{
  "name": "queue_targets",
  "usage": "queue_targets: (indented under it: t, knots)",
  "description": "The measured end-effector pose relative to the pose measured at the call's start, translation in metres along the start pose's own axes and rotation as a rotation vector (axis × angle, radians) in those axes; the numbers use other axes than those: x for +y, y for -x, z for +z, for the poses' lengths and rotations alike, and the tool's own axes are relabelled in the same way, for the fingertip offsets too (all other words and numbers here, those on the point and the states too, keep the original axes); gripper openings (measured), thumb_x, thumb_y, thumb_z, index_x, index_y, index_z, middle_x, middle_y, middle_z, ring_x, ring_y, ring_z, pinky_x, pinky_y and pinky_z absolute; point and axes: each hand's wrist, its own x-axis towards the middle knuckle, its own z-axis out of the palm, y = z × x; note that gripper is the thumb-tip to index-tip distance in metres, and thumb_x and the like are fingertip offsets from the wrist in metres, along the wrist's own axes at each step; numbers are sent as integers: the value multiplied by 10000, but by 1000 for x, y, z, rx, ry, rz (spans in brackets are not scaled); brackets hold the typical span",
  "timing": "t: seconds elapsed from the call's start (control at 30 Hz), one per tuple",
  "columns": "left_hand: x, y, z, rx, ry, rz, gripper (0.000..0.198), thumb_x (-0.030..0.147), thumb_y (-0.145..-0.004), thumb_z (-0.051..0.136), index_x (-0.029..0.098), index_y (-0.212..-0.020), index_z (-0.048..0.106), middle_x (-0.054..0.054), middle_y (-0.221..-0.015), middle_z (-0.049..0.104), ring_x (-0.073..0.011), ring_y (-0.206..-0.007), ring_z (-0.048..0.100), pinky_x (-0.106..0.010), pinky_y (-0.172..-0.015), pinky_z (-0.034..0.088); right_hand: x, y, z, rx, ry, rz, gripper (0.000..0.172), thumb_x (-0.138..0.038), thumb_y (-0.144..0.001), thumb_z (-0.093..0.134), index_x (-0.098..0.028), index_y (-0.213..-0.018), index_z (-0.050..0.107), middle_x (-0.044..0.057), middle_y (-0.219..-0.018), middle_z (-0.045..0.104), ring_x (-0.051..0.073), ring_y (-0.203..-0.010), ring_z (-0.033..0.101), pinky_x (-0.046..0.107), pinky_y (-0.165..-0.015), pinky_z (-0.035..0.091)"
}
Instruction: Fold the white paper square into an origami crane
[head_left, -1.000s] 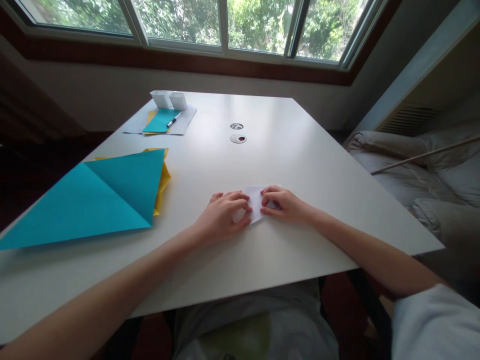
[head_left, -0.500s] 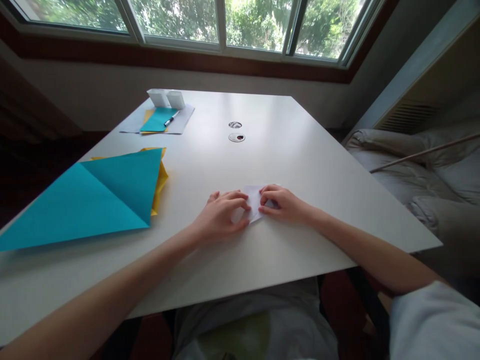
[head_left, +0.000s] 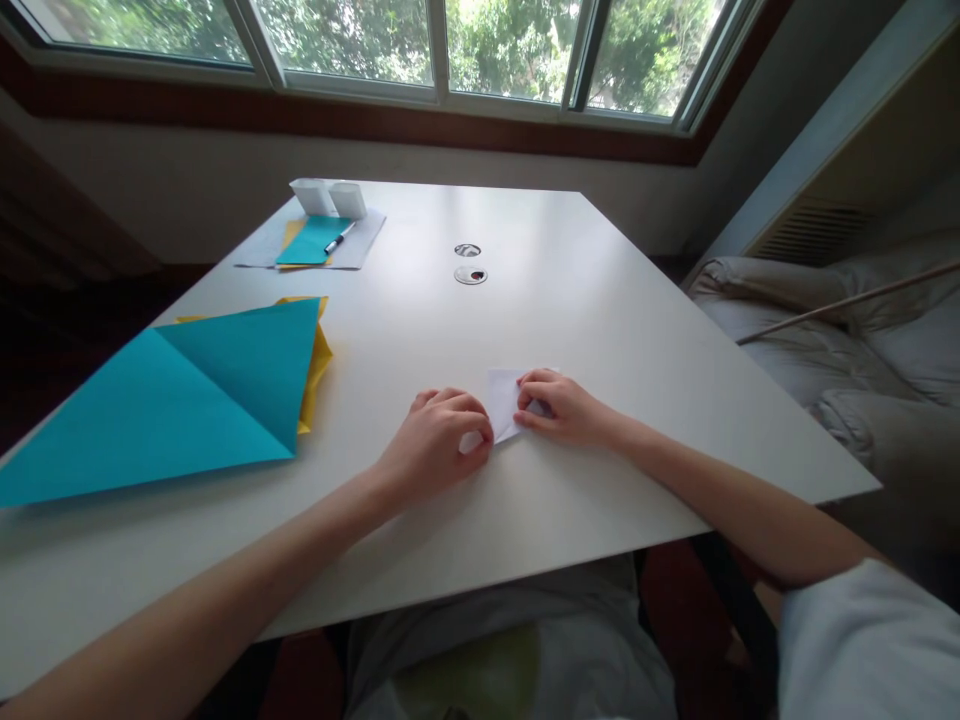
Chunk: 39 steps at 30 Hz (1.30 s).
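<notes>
A small folded piece of white paper [head_left: 503,401] lies on the white table [head_left: 600,320] between my hands. My left hand [head_left: 450,430] is at its left edge, thumb and fingertips pinched together on that edge. On the other side, my right hand [head_left: 559,408] has its fingers curled and pressed onto the paper, covering its right part. To the left lies a large folded sheet of teal paper [head_left: 225,400], with crumpled yellow paper [head_left: 319,365] showing from under its right side.
At the far left of the table, two white containers [head_left: 347,200] stand by white sheets, a teal sheet [head_left: 311,240] and a pen [head_left: 340,238]. Two round inserts [head_left: 470,275] sit in the tabletop. A padded seat [head_left: 780,310] is beyond the right edge.
My left hand's fingers have drawn in from a looser spread to a pinch at the paper's left edge. More of the paper shows. My right hand stays nearly still.
</notes>
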Motion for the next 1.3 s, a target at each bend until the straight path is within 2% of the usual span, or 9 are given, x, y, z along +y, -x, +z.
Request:
queue_targets:
  t: [0.3,0.63,0.9,1.1,1.3]
  knots:
    - [11,0,1,26,-108,-35,120,253,-770,515,218,-736,626,-23,-865,617,-203,-884,518,-382,-830,323,0,1,3,28,23,20,89,-248,-795,552,-175,-744,552,64,-897,569,180,-911,521,307,-808,415]
    - [12,3,5,-67,-207,-74,223,239,-885,358,177,-819,562,-75,-906,565,-226,-878,473,-398,-764,334,-1,1,8,76,29,41,88,-244,-790,549,-175,-736,554,61,-886,561,173,-863,511,308,-776,408]
    - [13,3,-2,-104,-175,-111,194,249,-823,421,188,-726,577,-64,-869,564,-236,-889,475,-408,-760,329,-2,1,7,79,39,50,88,-241,-796,549,-172,-742,555,53,-866,556,170,-869,511,299,-776,401]
    - [11,1,-6,0,-138,-162,157,254,-796,445,204,-786,594,-53,-868,575,-228,-875,497,-411,-771,330,0,1,7,75,41,38,87,-246,-796,548,-176,-745,552,50,-853,555,170,-862,505,297,-774,400]
    - [14,0,1,15,-134,-121,136,264,-788,479,207,-764,600,-44,-851,577,-219,-873,500,-402,-779,324,0,1,8,72,33,45,83,-250,-800,544,-181,-755,552,56,-884,560,179,-887,503,314,-791,402]
